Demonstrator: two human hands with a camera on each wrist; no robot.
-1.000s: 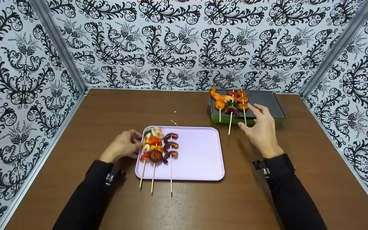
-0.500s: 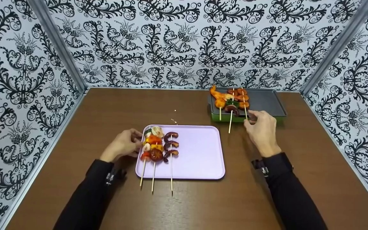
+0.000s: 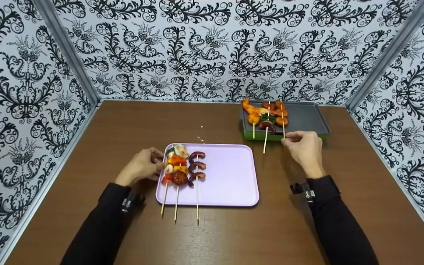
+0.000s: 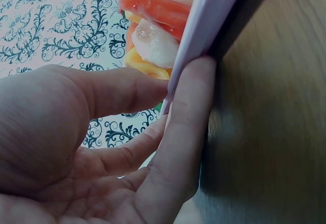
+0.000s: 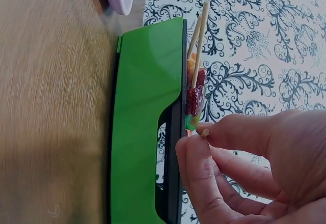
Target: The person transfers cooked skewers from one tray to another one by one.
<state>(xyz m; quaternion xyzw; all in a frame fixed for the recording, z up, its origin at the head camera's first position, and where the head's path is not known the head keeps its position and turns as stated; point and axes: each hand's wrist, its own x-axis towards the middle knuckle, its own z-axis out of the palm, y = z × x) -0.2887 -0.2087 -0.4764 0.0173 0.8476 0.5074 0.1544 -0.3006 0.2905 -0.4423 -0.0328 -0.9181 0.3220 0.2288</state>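
— Skewers up front, three of them, in the left half of the lilac tray, bare ends poking over its near rim.

— Hands tho?

— Left hand pinches the tray's left edge, just beside them. Right hand is farther out, finger and thumb gripping the bare end of an orange skewer.

— Which way's that one point?

— Long axis runs near to far. Food's ahead of the hand, on the grill, right of two other skewers, tip toward the patterned wall.

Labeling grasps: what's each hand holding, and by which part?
Left hand: lilac tray, pinched at its left rim. Right hand: rightmost skewer at the grill, pinched by its bare near end.
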